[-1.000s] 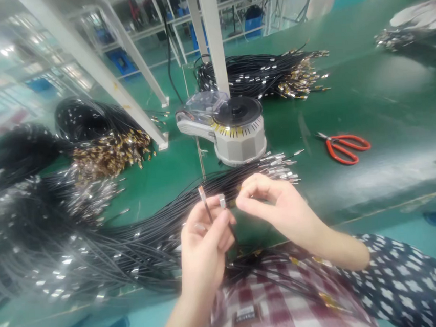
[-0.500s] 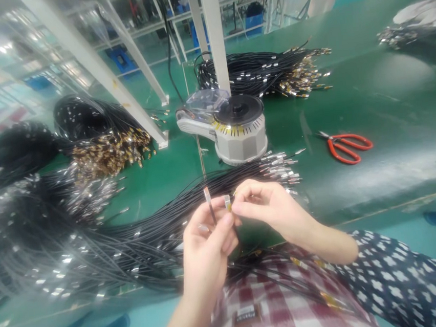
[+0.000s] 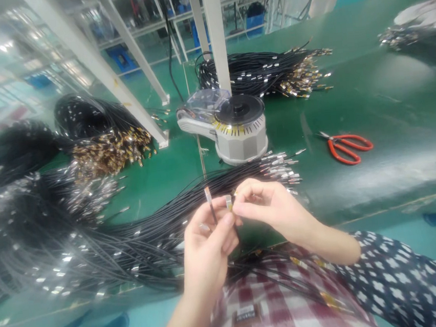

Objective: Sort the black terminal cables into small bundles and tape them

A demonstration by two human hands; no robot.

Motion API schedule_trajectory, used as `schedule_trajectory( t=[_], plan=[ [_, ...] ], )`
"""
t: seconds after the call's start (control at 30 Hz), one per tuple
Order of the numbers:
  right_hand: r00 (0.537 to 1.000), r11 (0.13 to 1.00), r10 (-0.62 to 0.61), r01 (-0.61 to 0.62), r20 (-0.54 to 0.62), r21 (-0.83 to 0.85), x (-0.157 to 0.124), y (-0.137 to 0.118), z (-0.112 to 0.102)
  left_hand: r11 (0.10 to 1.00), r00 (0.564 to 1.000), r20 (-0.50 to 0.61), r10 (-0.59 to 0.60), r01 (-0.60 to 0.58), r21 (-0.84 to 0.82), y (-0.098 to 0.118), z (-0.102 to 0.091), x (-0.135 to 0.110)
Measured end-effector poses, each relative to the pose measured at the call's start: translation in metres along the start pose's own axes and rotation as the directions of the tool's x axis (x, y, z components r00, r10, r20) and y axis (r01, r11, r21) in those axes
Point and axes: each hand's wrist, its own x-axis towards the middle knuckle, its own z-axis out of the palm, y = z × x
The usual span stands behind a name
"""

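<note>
My left hand [image 3: 208,241] is closed around black cables. One cable end [image 3: 208,195] with a copper-coloured tip stands up between its fingers. A second cable end, a metal connector [image 3: 228,202] with a bit of yellow tape on it, sticks up by the thumb. My right hand [image 3: 264,205] pinches at that connector's side; its fingertips touch the yellow tape there. Behind both hands lies a long bundle of black cables [image 3: 161,210] with silvery ends [image 3: 282,167]. More cables with yellow-wrapped ends [image 3: 331,299] rest across my checked apron [image 3: 270,307].
A round tape dispenser [image 3: 241,140] stands beyond my hands on the green table [image 3: 295,130]. Red-handled scissors [image 3: 349,148] lie to the right. Cable heaps [image 3: 109,151] lie left, another bundle [image 3: 263,74] behind the dispenser. White posts [image 3: 218,35] rise from the table.
Almost nothing differs. Both hands keep the same grip on the cable end and tape, and the whole view has shifted very slightly.
</note>
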Motion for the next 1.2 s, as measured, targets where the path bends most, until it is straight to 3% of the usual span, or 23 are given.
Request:
schedule_trajectory(
  t=[0.53, 0.97, 1.2],
  plan=[
    [0.999, 0.996, -0.026, 0.022, -0.041, -0.088, 0.003, 0.002, -0.002, 1.0, 1.0, -0.026, -0.018, 0.018, 0.017, 0.001, 0.002, 0.0],
    [0.982, 0.991, -0.063, 0.04, -0.178, -0.128, 0.001, 0.006, 0.012, 1.0, 0.997, -0.077, 0.006, -0.007, -0.004, 0.0, 0.006, -0.001],
    [0.989, 0.979, -0.102, 0.08, -0.109, -0.187, -0.001, 0.004, 0.008, 0.998, 0.995, -0.1, -0.016, 0.021, 0.054, 0.005, 0.007, 0.002]
  ],
)
